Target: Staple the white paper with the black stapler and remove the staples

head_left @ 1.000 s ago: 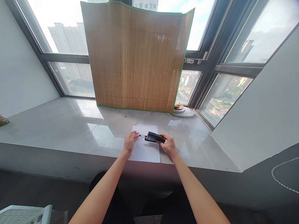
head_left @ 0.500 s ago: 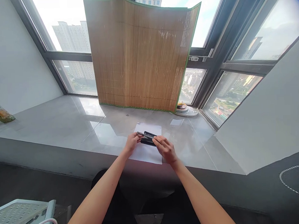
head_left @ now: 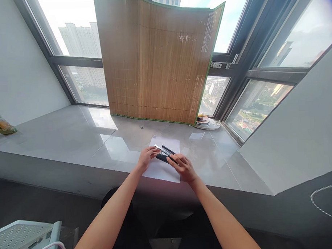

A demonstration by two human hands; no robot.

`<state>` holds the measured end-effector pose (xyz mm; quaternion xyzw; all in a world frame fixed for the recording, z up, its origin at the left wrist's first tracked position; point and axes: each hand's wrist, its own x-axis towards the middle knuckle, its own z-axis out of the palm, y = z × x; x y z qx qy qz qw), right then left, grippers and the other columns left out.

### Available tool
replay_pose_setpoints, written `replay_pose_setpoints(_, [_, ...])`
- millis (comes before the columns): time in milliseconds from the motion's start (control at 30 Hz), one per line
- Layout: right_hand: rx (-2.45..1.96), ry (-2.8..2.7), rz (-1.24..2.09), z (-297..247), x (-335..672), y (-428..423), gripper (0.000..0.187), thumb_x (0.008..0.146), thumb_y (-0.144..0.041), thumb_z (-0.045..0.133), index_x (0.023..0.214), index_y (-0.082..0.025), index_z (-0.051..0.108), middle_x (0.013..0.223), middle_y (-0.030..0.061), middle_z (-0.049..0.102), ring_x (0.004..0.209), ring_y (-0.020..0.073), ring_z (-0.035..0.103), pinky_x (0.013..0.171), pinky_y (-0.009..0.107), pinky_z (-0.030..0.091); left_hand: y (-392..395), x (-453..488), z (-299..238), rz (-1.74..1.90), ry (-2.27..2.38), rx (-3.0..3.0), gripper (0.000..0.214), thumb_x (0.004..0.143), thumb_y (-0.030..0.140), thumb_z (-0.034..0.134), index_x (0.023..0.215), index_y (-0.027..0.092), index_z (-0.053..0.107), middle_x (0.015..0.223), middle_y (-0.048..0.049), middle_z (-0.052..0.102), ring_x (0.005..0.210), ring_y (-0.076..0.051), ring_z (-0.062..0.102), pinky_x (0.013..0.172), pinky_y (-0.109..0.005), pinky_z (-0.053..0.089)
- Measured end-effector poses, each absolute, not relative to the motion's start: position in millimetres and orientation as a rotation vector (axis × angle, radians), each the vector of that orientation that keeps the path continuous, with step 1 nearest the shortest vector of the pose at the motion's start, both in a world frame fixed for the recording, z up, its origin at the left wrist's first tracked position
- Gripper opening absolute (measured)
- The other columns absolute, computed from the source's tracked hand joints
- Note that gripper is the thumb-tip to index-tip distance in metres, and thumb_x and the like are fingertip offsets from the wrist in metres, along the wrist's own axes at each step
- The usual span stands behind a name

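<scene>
A black stapler (head_left: 164, 158) is spread open above a white sheet of paper (head_left: 167, 173), its silvery inner rail showing between the two dark halves. My right hand (head_left: 183, 166) grips the stapler's right end, thumb and fingers closed round it. At the other end, my left hand (head_left: 147, 158) has its fingers closed together on the tip of the metal rail. Whether a small piece sits under those left fingertips is hidden. The paper lies on the grey tiled ledge (head_left: 133, 136), its near edge reaching the ledge's front.
A bamboo mat (head_left: 158, 66) with green edging leans on the window behind. Stacked plates (head_left: 206, 122) stand at its right foot. A tiny metallic piece (head_left: 141, 128) lies beyond the paper. A green-and-orange package (head_left: 2, 123) sits far left, a white perforated rack (head_left: 25, 240) below.
The stapler has turned slightly, its right end dipping nearer to me, and its metal rail shows more. My left fingers have straightened a little along the rail's tip.
</scene>
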<state>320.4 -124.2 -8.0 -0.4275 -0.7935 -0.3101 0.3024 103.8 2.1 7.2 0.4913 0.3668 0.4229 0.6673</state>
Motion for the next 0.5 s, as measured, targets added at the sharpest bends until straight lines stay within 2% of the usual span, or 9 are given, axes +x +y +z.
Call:
replay_pose_setpoints(167, [-1.105,-2.142,-0.928,-4.6,317.6,-125.2,0.041,0.103,-0.009,0.059,0.139,-0.024,0.07,0.127,0.0083,0.075,0.114,0.0228,0.066,0.104,0.038,0.056,3.3,104.8,5.4,0.975,0.831,1.051,0.024,0.081,0.027,0.077,0.101,0.014,0.076,0.108,-0.0171,0.082,0.106,-0.028,0.078,0.098,-0.039,0.06])
replay_pose_setpoints(400, [-1.123,-2.171,-0.885,-5.6,317.5,-125.8,0.044,0.103,-0.008,0.057,0.142,-0.025,0.068,0.126,0.0086,0.075,0.114,0.0225,0.066,0.104,0.038,0.055,7.1,104.9,-0.5,0.986,0.806,1.011,0.022,0.083,0.023,0.076,0.102,0.013,0.075,0.107,-0.0179,0.082,0.105,-0.027,0.079,0.099,-0.039,0.06])
replay_pose_setpoints(500, [-1.137,-2.208,-0.857,-4.2,316.9,-126.4,0.045,0.104,-0.008,0.054,0.143,-0.026,0.068,0.127,0.0083,0.075,0.113,0.0221,0.066,0.104,0.038,0.055,7.7,105.6,-2.6,0.995,0.782,1.026,0.027,0.083,0.03,0.081,0.103,0.012,0.076,0.108,-0.0172,0.082,0.107,-0.028,0.079,0.101,-0.04,0.06])
